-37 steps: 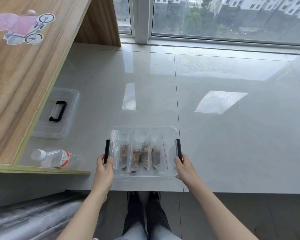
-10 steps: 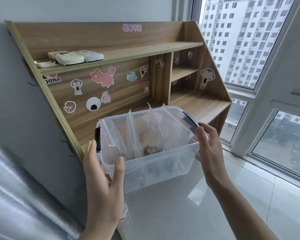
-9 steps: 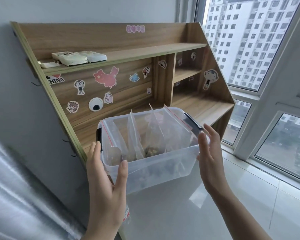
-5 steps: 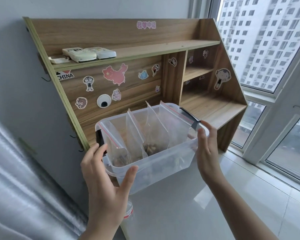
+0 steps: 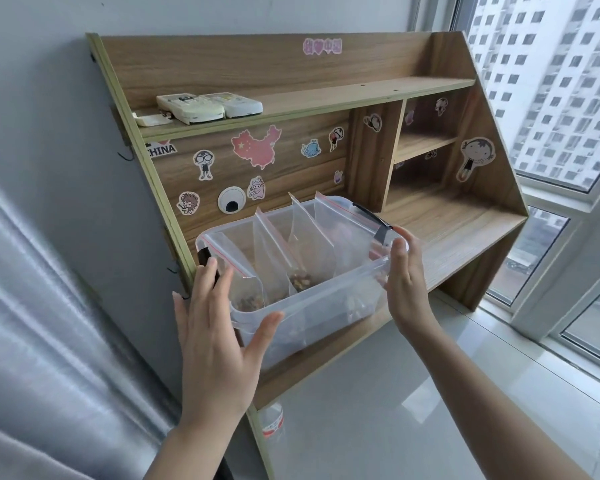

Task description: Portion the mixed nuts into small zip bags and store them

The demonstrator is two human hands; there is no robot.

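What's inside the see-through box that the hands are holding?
The clear plastic box holds four small zip bags standing upright, red strips along their tops. Brown mixed nuts show at the bottoms of the middle bags. The frosted wall and hands hide the rest.

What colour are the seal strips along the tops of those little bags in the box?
Red, on clear zip bags; the head view shows them.
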